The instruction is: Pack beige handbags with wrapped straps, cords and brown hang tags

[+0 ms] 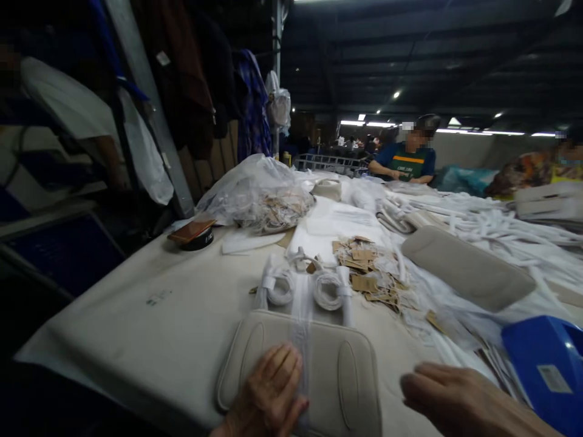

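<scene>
A beige padded bag [322, 364] with rounded corners and two curved seams lies flat on the table in front of me. A translucent white strip [300, 328] runs down its middle. My left hand [276, 385] rests on the bag beside this strip, fingers extended close together and thumb apart. At the bag's far edge lie two white wrapped coils [328, 290], next to wrapped straps. Over the table to the right, my right hand [437, 388] is apart from the bag. Its fingers look bent and slightly blurred, and their inner side is hidden.
Brown tags with strings [364, 267] lie in a pile beyond the bag. A blue bin [542, 358] stands at right, near another beige piece [464, 267]. Plastic bags [259, 188] and a black round object [195, 238] sit farther back. A co-worker [407, 155] is across the table.
</scene>
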The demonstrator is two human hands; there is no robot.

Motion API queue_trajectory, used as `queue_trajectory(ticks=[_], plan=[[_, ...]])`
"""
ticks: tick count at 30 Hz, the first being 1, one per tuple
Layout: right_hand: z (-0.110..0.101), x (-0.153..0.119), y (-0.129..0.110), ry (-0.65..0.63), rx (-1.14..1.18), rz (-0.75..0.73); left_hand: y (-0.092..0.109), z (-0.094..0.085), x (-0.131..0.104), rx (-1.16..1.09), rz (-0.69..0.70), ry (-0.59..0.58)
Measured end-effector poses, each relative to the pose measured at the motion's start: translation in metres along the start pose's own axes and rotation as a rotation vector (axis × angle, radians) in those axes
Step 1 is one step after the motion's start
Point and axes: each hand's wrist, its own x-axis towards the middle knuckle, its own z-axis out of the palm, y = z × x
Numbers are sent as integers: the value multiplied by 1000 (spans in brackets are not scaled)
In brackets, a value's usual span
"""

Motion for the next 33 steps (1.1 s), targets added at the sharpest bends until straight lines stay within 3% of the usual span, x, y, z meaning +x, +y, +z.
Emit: queue_trajectory(ticks=[1,3,7,11,16,20,24,28,31,33], plan=[[-9,28,-13,-125,-32,-89,1,1,0,-4,-3,-17],[-20,79,-33,-233,-88,-214,3,6,-2,-21,-14,33],[-12,145,-39,-376,-202,-359,5,20,-5,-45,-49,233],[2,177,-35,-473,-313,-417,2,24,-1,-37,-72,263],[5,197,-41,-570,-356,-422,0,28,3,-16,-68,351],[7,207,-47,-668,-313,-235,-1,31,3,16,-72,366],[13,220,-37,-560,-293,20,-3,31,4,55,-66,333],[13,228,-19,-434,-274,36,-6,32,4,64,-46,358],[17,209,-16,-318,-294,31,-7,36,3,81,-28,384],[32,183,-21,-150,-330,-24,-7,42,1,113,-15,401]])
